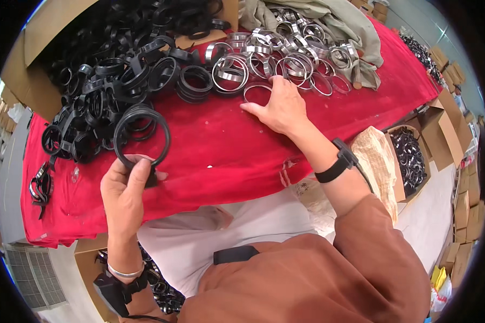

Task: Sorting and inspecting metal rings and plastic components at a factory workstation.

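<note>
The left hand (125, 195) pinched a round black ring (166, 139) between thumb and fingers, holding it raised above the near edge of the desk (215, 142), which was covered in red cloth. The right hand (285, 109) was spread, thumb apart from the fingers, around the near side of a thin, shiny silver metal ring (246, 93); whether it touched that ring could not be told. A heap of black rings and clamps (99, 105) lay left of a pile of silver metal rings (258, 49).
</note>
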{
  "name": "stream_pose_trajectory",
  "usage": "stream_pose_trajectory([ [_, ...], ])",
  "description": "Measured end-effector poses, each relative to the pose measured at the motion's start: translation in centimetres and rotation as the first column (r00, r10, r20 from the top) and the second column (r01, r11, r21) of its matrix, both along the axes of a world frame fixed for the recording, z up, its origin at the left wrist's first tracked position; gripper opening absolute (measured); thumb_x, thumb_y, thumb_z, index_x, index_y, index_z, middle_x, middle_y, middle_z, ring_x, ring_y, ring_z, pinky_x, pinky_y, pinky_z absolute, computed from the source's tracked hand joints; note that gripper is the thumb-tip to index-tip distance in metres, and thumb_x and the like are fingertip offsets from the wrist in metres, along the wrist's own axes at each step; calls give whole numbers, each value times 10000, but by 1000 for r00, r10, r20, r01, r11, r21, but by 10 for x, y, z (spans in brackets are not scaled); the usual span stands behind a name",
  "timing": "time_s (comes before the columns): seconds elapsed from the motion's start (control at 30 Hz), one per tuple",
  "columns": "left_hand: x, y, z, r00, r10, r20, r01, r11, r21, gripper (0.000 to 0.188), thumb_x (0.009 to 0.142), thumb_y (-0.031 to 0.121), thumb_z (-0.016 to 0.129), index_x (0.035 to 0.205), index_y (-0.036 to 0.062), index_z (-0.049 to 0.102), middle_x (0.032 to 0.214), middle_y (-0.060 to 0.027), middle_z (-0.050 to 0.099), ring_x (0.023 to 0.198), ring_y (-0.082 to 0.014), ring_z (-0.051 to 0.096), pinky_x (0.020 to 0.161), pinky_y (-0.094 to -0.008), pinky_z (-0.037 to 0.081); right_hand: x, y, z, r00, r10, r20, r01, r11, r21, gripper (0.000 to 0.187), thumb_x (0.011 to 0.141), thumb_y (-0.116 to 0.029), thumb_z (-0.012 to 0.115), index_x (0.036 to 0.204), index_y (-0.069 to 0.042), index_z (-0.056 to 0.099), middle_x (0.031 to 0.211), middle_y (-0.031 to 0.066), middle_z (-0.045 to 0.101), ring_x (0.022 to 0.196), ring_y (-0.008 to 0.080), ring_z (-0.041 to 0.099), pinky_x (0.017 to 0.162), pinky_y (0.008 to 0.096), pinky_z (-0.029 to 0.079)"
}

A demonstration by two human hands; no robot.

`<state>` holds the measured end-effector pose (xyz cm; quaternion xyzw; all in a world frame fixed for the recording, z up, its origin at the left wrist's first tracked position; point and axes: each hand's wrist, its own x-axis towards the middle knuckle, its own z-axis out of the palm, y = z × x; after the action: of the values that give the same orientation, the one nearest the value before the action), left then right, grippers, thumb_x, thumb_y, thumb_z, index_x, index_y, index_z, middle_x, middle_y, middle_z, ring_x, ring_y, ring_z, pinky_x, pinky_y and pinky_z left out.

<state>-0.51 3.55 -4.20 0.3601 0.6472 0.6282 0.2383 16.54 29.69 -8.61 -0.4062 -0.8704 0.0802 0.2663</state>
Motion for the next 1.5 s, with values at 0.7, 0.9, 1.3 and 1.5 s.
stream_pose_trajectory([
  [0.7, 29, 19, -30, 694, -263, 670, 107, 958, 264, 298, 963, 257, 470, 1035, -18, 559, 918, -126, 617, 723, -186, 599, 738, -360, 494, 33, -44, 2, 558, 438, -705, -725, 670, -159, 687, 657, -47, 739, 1227, 15, 361, 1094, 143, 529, 1040, 203, 550, 970, 341, 420],
  [0.9, 27, 7, -29, 634, -263, 727, 69, 956, 286, 306, 967, 264, 457, 1048, -15, 554, 904, -123, 616, 715, -177, 600, 742, -365, 493, 36, -7, 25, 711, 660, -242, -680, 558, -475, 774, 569, -40, 780, 1263, -24, 437, 1220, 87, 499, 1170, 194, 467, 1028, 339, 354],
  [1.3, 42, 0, -23, 651, -207, 730, 86, 976, 200, 499, 985, 392, 352, 1248, -23, 442, 1031, -203, 604, 750, -219, 618, 709, -332, 497, 20, 11, 52, 570, 755, 324, -666, 655, -356, 776, 640, -262, 771, 1293, -3, 441, 1218, 171, 506, 1082, 323, 521, 935, 368, 418],
  [1.5, 47, -1, -22, 711, -171, 682, 75, 983, 168, 504, 990, 383, 331, 1370, 53, 322, 1037, -192, 600, 797, -249, 624, 733, -346, 499, 6, -24, 46, 732, 567, 376, -536, 821, -195, 742, 730, -456, 697, 1215, 69, 497, 1100, 262, 552, 1036, 371, 536, 892, 393, 435],
])
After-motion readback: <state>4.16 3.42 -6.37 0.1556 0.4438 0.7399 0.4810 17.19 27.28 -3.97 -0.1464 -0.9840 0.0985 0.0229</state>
